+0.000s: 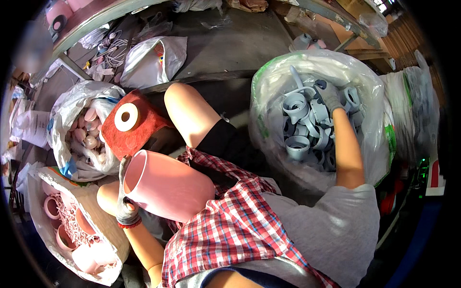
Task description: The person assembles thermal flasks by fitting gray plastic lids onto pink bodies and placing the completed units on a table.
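My left hand [127, 199], in a grey work glove with a red cuff, is closed on a large pink plastic canister [175, 185]. The canister lies tilted against my red checked apron, its open rim toward the left. At the right, my gloved right hand [328, 97] reaches into a big clear plastic sack [269, 81] of grey-blue plastic parts [296, 105]. Its dark fingertips curl down at the upper edge of the pile and appear closed on one grey part, partly hidden by the hand.
A white ring [127, 117] lies on a red cloth [139, 139] by my knee. Left of it stand a sack of small pink pieces [89, 141] and a white sack [117, 254] with pink cups and shavings. A metal frame [101, 21] crosses the back; stacked cardboard [408, 38] stands far right.
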`<state>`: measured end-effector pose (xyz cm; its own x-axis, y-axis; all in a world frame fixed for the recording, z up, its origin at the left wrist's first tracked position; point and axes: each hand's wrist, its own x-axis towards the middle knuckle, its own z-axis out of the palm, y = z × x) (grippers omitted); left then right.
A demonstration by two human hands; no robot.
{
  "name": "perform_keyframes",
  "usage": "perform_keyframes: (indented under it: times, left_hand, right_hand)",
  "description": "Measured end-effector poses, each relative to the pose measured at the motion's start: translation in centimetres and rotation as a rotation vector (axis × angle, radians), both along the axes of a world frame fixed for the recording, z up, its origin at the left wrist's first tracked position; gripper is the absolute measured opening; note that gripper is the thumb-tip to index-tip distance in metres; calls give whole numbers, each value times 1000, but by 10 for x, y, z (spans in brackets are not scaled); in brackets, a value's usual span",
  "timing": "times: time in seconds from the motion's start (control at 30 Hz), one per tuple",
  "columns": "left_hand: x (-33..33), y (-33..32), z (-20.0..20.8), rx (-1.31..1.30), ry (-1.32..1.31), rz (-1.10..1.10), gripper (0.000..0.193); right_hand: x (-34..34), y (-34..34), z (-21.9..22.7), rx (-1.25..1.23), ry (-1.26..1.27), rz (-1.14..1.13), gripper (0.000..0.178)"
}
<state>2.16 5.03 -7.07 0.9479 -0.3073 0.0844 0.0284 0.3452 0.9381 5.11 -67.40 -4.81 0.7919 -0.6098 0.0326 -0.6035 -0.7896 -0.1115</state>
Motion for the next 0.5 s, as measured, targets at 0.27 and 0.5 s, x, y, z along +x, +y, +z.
perform_keyframes:
  times: [0.27, 0.5]
  left_hand:
    - [-13, -10, -13, 13, -64, 44, 106]
    - [-15, 35, -56, -134, -36, -37, 116]
  right_hand:
    - [34, -3, -29, -319, -2, 267, 65]
    - [-13, -30, 30, 445, -222, -86, 40]
